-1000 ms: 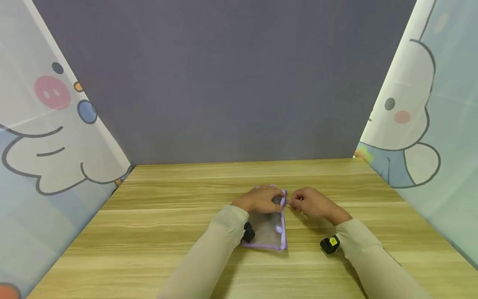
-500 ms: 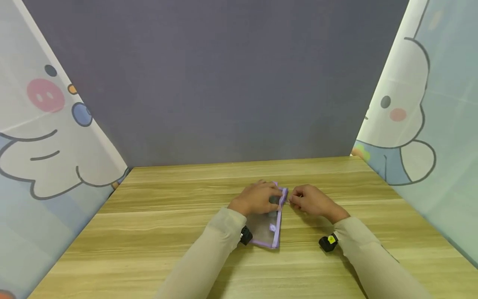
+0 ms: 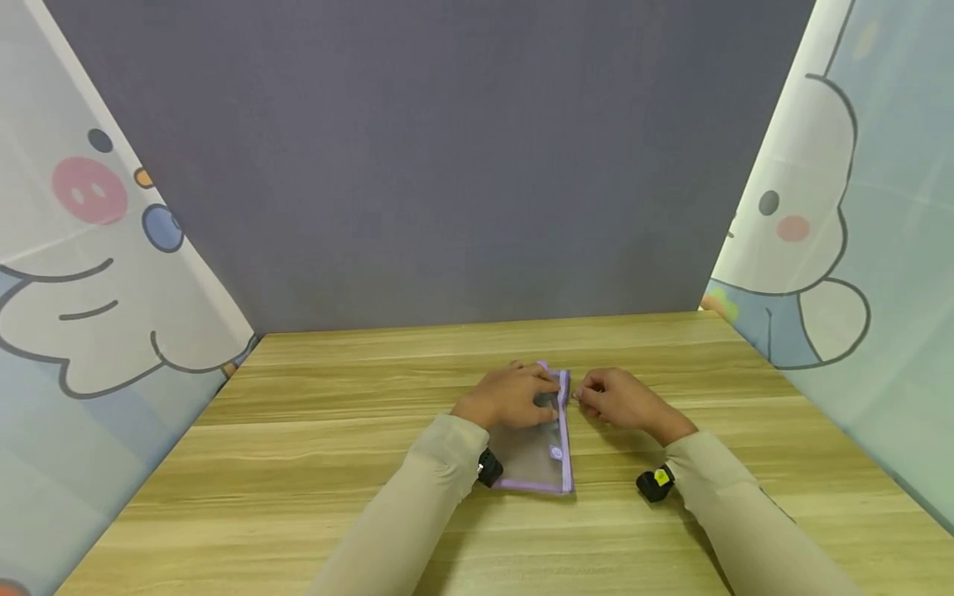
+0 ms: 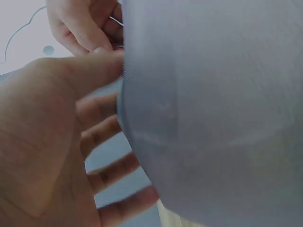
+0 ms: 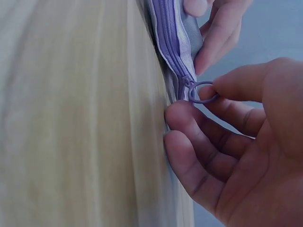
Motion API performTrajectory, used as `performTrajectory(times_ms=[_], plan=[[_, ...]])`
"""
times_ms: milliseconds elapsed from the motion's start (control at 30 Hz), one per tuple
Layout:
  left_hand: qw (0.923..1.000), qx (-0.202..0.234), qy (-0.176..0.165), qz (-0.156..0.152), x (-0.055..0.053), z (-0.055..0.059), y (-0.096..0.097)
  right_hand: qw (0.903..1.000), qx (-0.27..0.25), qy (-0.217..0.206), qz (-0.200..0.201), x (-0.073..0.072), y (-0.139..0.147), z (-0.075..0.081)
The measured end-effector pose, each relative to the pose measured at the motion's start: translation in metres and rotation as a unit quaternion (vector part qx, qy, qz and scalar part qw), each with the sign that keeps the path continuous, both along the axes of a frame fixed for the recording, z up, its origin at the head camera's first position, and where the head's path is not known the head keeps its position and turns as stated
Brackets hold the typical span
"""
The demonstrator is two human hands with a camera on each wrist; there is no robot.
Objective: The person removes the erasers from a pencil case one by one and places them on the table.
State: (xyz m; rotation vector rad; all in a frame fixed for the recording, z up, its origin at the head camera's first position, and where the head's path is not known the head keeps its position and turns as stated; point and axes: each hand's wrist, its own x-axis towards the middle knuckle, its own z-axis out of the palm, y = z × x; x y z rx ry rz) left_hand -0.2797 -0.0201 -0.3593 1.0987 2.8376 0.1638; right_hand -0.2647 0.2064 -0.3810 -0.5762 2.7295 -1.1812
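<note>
A zip pouch [image 3: 527,463] of grey translucent mesh with purple edging lies on the wooden table, its zipper side toward the right. My left hand [image 3: 510,397] grips the pouch's far part near the zipper, thumb on one face and fingers across the other. In the left wrist view, the mesh [image 4: 213,94] hides the ends of some fingers. My right hand [image 3: 620,403] pinches a purple pull ring [image 5: 191,93] between thumb and index finger. The ring hangs from the slider at the far end of the purple zipper [image 5: 165,28], whose teeth look closed in the right wrist view.
The wood-grain table [image 3: 335,463] spreads around both hands. A dark grey panel [image 3: 477,165] stands along its back edge. Cartoon-printed curtains [image 3: 790,207] flank both sides. Each wrist carries a small black camera [image 3: 654,485].
The pouch's near end swung left, then back right. My left hand shifted slightly left. My right hand stays nearly in place, still pinching the ring.
</note>
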Motion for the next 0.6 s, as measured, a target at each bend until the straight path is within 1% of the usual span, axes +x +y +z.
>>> performTrajectory(times_ms=[167,267,400,600], plan=[[0.9996,-0.012,-0.002,0.025,0.0025,0.0028,0.0015,1.0,0.005,-0.008,0.001,0.0003,-0.002,0.0007],[0.9991,-0.019,-0.001,0.038,0.004,0.0037,0.0028,0.9999,0.009,-0.008,0.011,0.0,-0.0027,0.001],[0.9985,-0.028,-0.009,0.047,0.0043,0.003,0.0047,0.9997,0.02,-0.007,0.015,-0.0018,-0.0035,0.0004],[0.9977,-0.043,-0.019,0.049,0.0052,0.001,0.0073,0.9986,0.043,0.017,0.026,0.0005,-0.0017,0.0006]])
